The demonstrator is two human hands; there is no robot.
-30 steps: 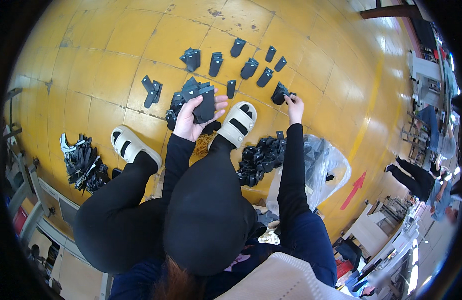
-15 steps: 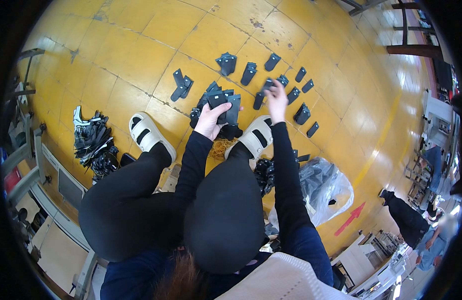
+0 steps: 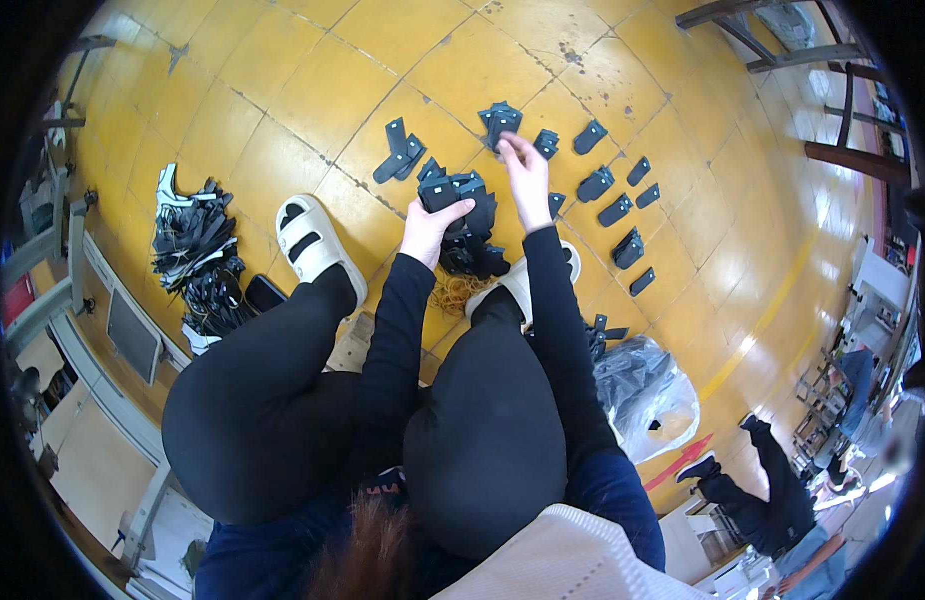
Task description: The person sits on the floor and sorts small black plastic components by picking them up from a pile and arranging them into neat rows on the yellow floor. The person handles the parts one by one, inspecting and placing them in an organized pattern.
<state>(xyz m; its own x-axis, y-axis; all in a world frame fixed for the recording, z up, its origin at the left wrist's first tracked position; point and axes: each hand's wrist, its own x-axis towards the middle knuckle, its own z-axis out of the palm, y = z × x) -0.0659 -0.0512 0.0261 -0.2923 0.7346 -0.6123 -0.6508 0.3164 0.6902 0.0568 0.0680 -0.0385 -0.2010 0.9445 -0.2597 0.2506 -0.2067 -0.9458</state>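
Observation:
My left hand (image 3: 430, 230) is closed on a fanned stack of flat black pieces (image 3: 461, 192) with small pale labels, the thumb across them. Beyond it, my right hand (image 3: 526, 170) reaches to a small pile of similar black pieces (image 3: 500, 119) on the floor. Its fingers are pinched at the pile's near edge; whether a piece is between them is hidden. Beneath the held stack lies a darker heap of black pieces (image 3: 473, 257), beside a tangle of yellow-orange bands (image 3: 451, 296).
Several small piles of black pieces (image 3: 615, 210) are spread over the yellow tiled floor (image 3: 383, 60). A heap of black and white strips (image 3: 193, 240) and a phone-like black object (image 3: 265, 294) lie left. At right are a clear plastic bag (image 3: 648, 395) and a walking person (image 3: 773, 490).
My right hand has moved left and away from me, from one floor pile to another. My left hand keeps the stack. The view has shifted, and the person at right has stepped nearer.

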